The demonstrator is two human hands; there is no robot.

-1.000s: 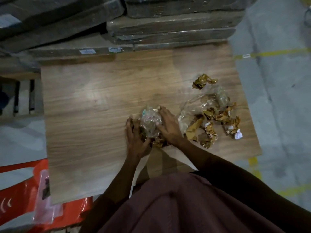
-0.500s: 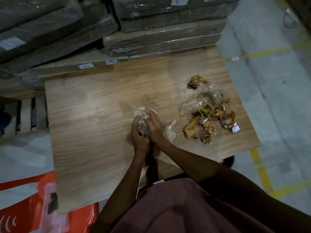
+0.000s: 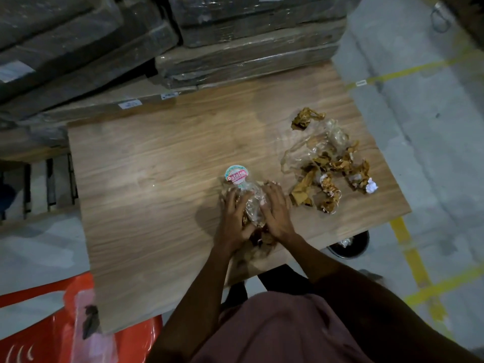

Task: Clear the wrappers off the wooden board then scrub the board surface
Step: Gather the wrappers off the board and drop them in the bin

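Observation:
A wooden board [image 3: 162,179] lies in front of me. My left hand [image 3: 233,218] and my right hand [image 3: 276,210] cup a clear plastic bag [image 3: 252,203] from both sides, fingers curled round it. The bag has a round pink and green label [image 3: 236,174] at its far end and brown wrappers inside. It rests on the board near the front edge. To the right lies a loose pile of gold and brown wrappers [image 3: 330,176] with crumpled clear plastic [image 3: 314,148]. One more gold wrapper [image 3: 305,117] sits farther back.
Plastic-wrapped flat packages [image 3: 235,48] are stacked behind the board. A dark round bin [image 3: 348,244] stands on the floor under the board's right front corner. A red plastic chair [image 3: 52,331] with a pink bag is at the lower left. Yellow floor lines run on the right.
The bag was raised and squeezed between both hands half a second ago; now it lies back on the board with the label showing, my hands on either side.

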